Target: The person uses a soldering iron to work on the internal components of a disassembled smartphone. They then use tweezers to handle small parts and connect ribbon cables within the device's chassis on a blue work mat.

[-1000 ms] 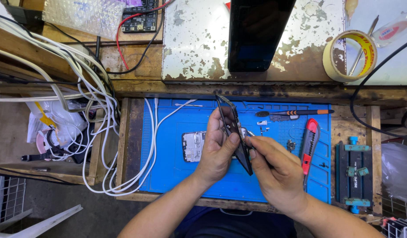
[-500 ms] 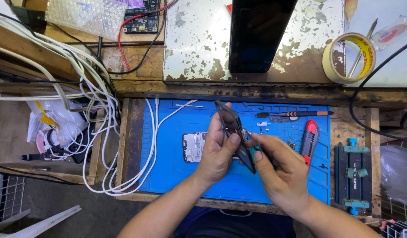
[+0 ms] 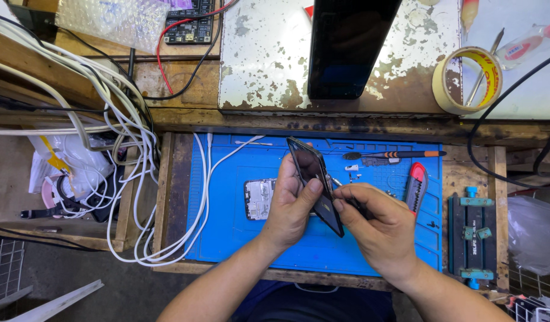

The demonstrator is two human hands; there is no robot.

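Head view: we grip the dark phone (image 3: 315, 185) edge-up over the blue mat (image 3: 227, 238), left hand (image 3: 290, 206) fingers clamped round its lower half, right hand (image 3: 379, 229) fingertips pinched at its bottom edge, where slow, shallow prying seems safest.

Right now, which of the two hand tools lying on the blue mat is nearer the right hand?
The red utility knife, lying just beside the right hand. The orange-handled screwdriver lies farther up the blue mat, along its top edge.

We see a worn wooden bench (image 3: 167, 179) under bright light, with a flaking white metal sheet (image 3: 263, 59) behind its blue mat (image 3: 239, 238).
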